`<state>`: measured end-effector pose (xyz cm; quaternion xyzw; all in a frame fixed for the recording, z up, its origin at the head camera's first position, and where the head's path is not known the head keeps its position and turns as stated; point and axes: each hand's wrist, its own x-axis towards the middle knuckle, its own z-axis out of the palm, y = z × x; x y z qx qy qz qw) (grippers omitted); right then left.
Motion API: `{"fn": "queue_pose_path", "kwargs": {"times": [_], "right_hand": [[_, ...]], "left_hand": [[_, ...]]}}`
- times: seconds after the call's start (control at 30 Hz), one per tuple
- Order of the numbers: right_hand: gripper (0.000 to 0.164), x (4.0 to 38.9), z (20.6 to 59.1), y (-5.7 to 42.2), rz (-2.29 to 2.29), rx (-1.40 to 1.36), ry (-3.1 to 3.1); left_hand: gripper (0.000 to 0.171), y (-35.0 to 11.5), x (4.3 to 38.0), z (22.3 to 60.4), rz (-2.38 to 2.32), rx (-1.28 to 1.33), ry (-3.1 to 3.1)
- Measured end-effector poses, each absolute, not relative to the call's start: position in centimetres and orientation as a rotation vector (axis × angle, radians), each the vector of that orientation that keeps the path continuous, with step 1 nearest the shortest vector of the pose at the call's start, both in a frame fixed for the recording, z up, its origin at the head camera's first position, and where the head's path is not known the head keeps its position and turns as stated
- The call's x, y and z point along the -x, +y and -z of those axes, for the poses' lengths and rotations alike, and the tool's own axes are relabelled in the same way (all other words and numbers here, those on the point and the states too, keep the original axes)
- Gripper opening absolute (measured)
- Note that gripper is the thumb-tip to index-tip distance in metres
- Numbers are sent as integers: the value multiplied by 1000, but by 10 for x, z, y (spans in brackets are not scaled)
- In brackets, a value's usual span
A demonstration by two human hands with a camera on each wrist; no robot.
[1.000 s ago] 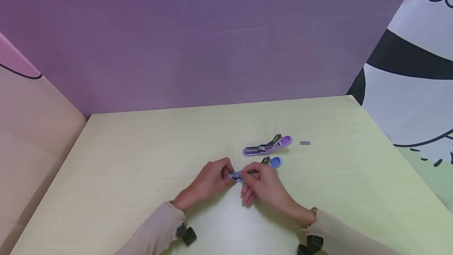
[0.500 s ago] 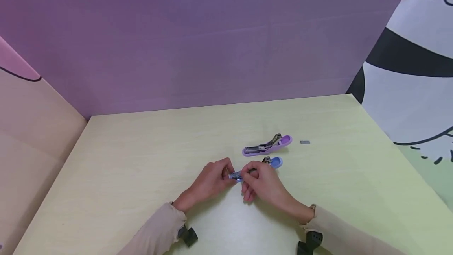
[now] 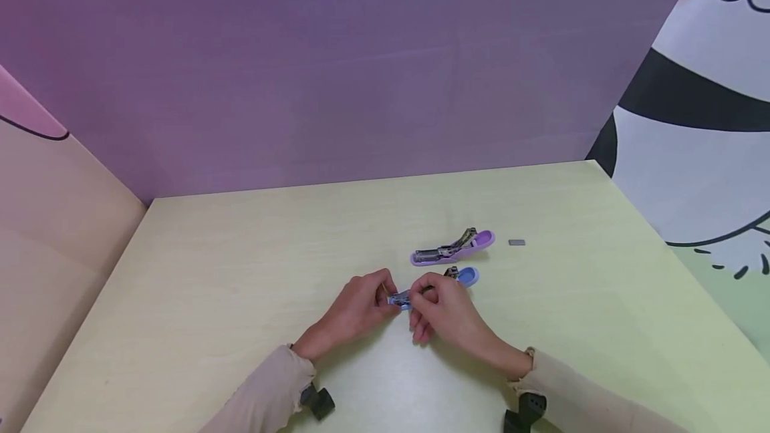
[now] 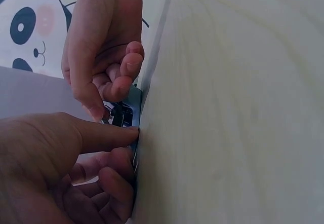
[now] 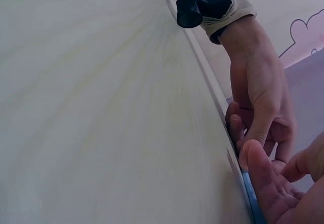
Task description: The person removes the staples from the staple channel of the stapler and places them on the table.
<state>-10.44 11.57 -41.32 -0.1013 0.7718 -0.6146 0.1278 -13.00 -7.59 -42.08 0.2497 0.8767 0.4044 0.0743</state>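
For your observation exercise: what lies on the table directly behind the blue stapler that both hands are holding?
Behind the blue stapler lies a purple stapler, opened, apart from it. The left hand and right hand cover the blue stapler's middle.

The table [image 3: 210, 299] looks like smooth pale wood; both staplers, blue [image 3: 466, 277] and purple [image 3: 452, 249], combine glossy plastic with shiny metal.

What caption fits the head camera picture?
Both hands, left hand and right hand, hold a blue stapler.

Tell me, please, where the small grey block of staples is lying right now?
In the head view the staple block lies alone on the table, right of the purple stapler.
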Motion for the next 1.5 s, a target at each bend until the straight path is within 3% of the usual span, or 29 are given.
{"fn": "queue_pose_path", "kwargs": {"times": [0.93,1.5], "right_hand": [[7,100,404,116,1716,305,2427],[9,83,385,141,1744,325,2451]], "left_hand": [[17,-77,132,421,-1202,-721,2649],[18,-76,132,423,-1234,-682,2616]]}}
